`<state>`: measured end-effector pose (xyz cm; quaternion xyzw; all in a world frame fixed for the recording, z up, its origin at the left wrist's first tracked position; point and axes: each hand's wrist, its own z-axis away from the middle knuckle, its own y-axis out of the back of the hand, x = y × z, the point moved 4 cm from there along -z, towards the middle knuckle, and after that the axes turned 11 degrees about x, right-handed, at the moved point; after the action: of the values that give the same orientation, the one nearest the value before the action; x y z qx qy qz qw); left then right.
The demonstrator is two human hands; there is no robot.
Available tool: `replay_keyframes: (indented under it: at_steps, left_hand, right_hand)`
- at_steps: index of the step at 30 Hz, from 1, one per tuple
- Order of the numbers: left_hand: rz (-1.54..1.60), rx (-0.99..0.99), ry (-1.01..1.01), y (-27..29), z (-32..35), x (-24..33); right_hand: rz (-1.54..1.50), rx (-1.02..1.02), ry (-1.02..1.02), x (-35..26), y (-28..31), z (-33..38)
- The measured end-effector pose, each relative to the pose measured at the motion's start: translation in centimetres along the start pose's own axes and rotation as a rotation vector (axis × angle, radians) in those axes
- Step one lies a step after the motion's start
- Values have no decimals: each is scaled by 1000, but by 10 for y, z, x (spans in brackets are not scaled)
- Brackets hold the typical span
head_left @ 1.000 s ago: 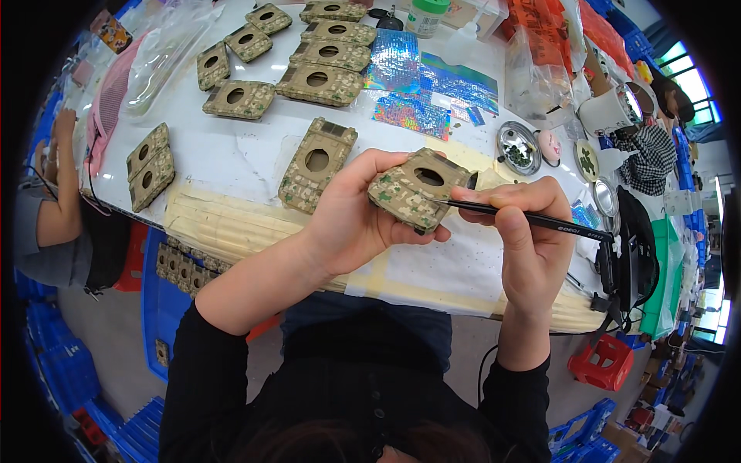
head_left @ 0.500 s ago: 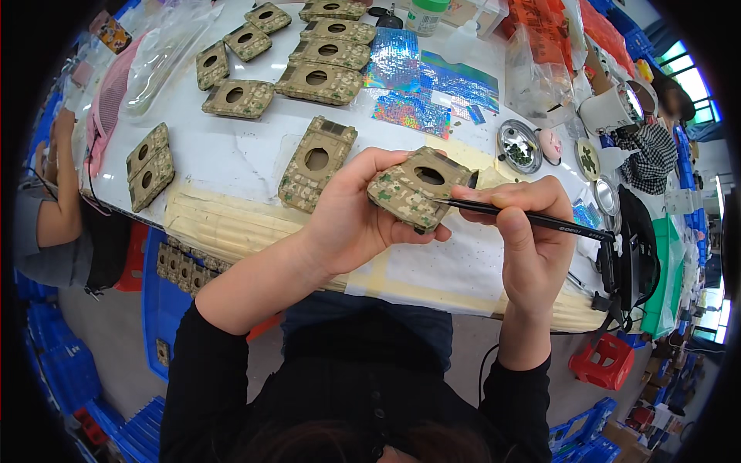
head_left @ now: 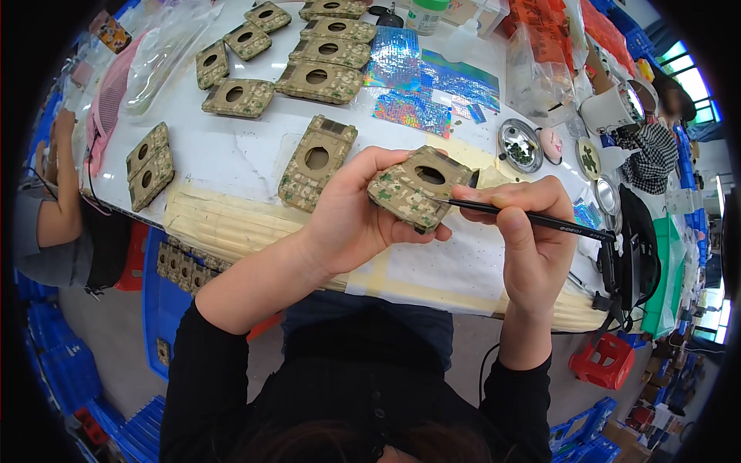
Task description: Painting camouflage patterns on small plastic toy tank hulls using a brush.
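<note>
In the head view, the left hand (head_left: 351, 216) has its grip closed around a camouflage shell (head_left: 400, 193), held tilted above the white surface (head_left: 247, 166). The right hand (head_left: 536, 235) has its grip pinched on a slim black tool (head_left: 478, 207); its fine tip is at the shell's patterned face, though contact is hard to tell. A second shell (head_left: 309, 184) lies just beside the left hand, shiny sheets (head_left: 394, 62) lie beyond, and a metal dish (head_left: 522, 169) sits near the right hand.

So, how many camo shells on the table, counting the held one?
12: one shell in the left hand, one left of it, a pair at far left, four in a column beside the sheets, four loose to their left. Some may be hidden.
</note>
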<state>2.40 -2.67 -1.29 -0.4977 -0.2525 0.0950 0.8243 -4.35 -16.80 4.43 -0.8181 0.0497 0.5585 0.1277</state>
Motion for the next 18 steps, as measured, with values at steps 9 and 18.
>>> replay_keyframes:
  at_steps: [9, 18]
  left_hand:
    - [22, -130, 0, 2, -1, 1]
    - [10, -123, -3, 2, -2, 0]
  right_hand:
    - [6, -2, 9, 0, 1, 0]
    - [-17, -1, -12, 0, 0, 1]
